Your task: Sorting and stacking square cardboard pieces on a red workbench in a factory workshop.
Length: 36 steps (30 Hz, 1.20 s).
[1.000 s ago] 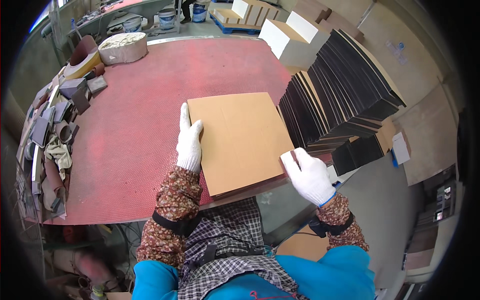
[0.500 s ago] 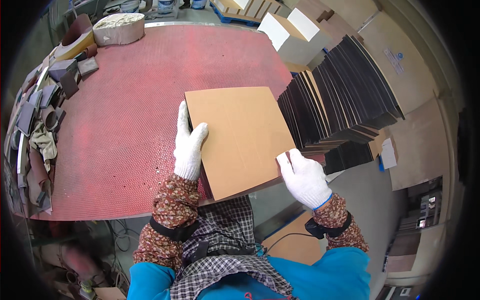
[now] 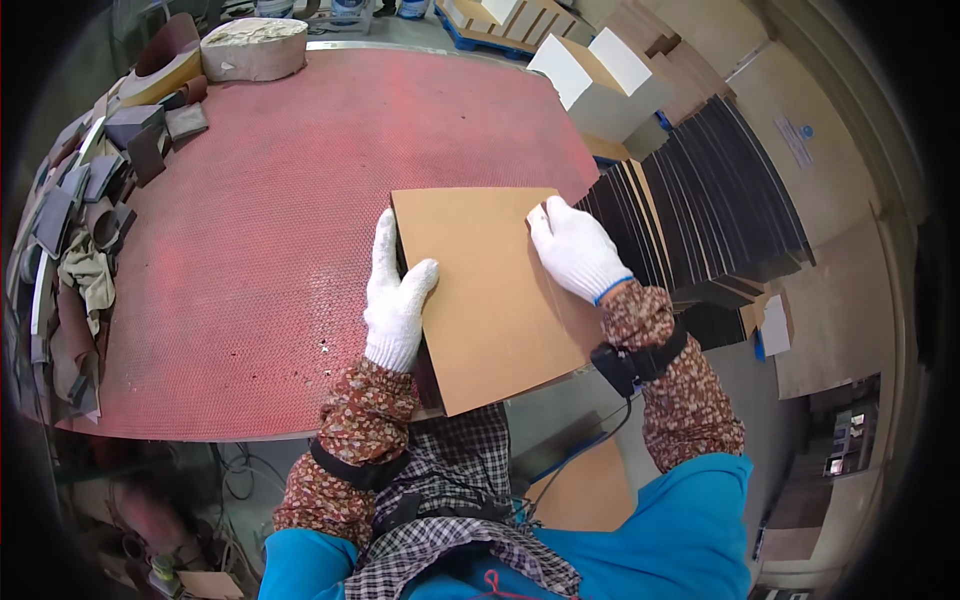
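A brown square board (image 3: 490, 300) lies on top of a small stack at the near right edge of the red textured table (image 3: 270, 230). My left hand (image 3: 397, 297), in a white glove, grips the board's left edge, thumb on top. My right hand (image 3: 575, 247), also gloved, rests on the board's far right corner with fingers over its edge. A fanned row of dark boards (image 3: 700, 220) leans just to the right of the hands.
Sanding blocks and scraps (image 3: 80, 220) are heaped along the table's left edge. A round pale block (image 3: 253, 48) sits at the far side. White and brown boxes (image 3: 600, 80) stand beyond the dark boards. A brown panel (image 3: 585, 490) lies below the table.
My right hand has moved from the board's near right corner up to its far right corner. The left hand stays on the left edge. The view has shifted closer.
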Each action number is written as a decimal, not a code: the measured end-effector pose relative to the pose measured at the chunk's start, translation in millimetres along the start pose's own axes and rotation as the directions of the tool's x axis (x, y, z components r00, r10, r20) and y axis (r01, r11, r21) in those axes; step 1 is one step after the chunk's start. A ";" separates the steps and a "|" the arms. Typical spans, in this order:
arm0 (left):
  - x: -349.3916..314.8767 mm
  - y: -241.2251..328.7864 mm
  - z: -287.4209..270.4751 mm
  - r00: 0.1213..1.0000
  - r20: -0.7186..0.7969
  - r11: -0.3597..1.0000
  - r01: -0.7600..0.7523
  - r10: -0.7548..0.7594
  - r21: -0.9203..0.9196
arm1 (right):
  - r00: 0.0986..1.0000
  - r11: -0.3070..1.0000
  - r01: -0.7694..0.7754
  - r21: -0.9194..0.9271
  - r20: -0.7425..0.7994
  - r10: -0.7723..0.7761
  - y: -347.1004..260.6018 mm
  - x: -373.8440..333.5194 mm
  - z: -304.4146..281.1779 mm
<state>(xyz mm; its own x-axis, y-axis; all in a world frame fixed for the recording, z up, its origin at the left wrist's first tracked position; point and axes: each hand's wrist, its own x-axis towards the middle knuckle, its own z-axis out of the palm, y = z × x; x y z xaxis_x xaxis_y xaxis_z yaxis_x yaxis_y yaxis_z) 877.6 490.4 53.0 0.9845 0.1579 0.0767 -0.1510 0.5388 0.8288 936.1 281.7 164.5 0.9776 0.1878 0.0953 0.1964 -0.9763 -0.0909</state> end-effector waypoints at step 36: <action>-0.3 -0.8 2.9 0.998 -0.045 0.997 -0.033 0.036 0.069 | 0.985 0.998 0.045 0.043 0.164 -0.051 -5.0 -134.3 -36.7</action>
<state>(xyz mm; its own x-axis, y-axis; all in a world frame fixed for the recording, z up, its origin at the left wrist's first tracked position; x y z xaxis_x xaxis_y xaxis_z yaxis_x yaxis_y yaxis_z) 877.6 487.6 54.0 0.9733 0.2144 0.0820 -0.1771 0.4744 0.8623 801.0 257.3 188.5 0.9654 0.2529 -0.0636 0.2433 -0.9613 -0.1293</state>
